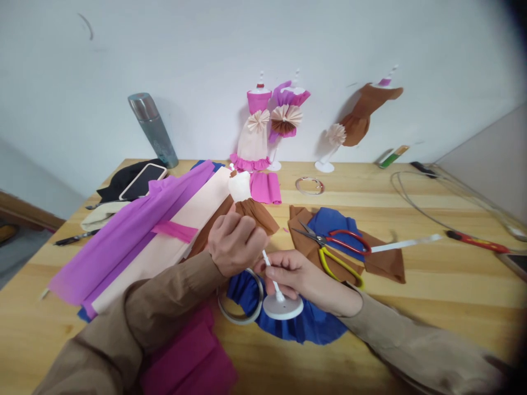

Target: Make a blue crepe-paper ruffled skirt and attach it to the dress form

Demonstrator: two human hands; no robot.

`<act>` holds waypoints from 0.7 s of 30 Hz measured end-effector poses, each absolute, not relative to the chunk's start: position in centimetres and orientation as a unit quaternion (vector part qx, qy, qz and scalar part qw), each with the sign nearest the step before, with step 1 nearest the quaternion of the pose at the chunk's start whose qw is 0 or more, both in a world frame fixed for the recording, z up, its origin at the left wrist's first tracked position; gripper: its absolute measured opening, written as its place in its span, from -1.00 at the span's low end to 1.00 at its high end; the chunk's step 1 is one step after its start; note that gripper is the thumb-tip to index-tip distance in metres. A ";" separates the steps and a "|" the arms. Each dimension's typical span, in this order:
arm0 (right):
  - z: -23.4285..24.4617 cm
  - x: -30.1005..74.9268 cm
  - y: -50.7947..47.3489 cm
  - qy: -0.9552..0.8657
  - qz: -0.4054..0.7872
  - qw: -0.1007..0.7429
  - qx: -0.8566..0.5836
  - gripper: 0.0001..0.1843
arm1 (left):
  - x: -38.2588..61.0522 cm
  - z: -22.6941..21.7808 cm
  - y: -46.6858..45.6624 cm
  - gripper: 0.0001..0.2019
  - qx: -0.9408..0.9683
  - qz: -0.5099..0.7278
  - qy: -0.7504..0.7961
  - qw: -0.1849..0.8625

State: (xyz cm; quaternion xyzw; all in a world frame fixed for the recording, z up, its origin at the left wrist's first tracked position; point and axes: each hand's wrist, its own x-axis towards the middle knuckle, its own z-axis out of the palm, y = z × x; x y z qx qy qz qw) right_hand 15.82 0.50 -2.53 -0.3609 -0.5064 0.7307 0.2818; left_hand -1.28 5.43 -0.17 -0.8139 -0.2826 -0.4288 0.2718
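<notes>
A miniature dress form (239, 186) with a white torso and a brown crepe-paper skirt (260, 213) is tilted above the table. My left hand (239, 241) is closed around its lower part, below the gathered paper, and hides what lies inside the fist. Just beneath, my right hand (298, 274) pinches the thin rod of the white stand (284, 308), whose round base hangs tilted. Under it lies ruffled blue crepe paper (317, 325). A roll of tape (224, 310) stands by the base, to its left.
Purple crepe paper (123, 236) and other sheets cover the left side. Red-handled scissors (343, 238) and a yellow-handled tool (337, 269) rest on brown and blue paper at right. Dressed forms (257, 131), a thermos (154, 131), a phone (143, 181) and a cable (411, 206) are farther back.
</notes>
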 end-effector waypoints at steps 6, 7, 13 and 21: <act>-2.3 15.7 0.5 -0.529 0.718 0.275 -0.359 -0.62 | -1.0 0.4 5.3 -0.68 -0.801 -0.455 -0.294 0.256; -2.3 15.7 0.5 -0.533 0.715 0.275 -0.358 -0.60 | -1.0 0.3 5.3 -0.68 -0.802 -0.457 -0.292 0.251; -2.3 15.7 0.5 -0.562 0.689 0.264 -0.374 -0.54 | -1.0 -0.3 5.2 -0.70 -0.812 -0.454 -0.286 0.229; -1.6 15.9 0.7 -0.549 0.698 0.297 -0.351 -0.55 | -1.1 -0.8 5.0 -0.74 -0.823 -0.457 -0.247 0.231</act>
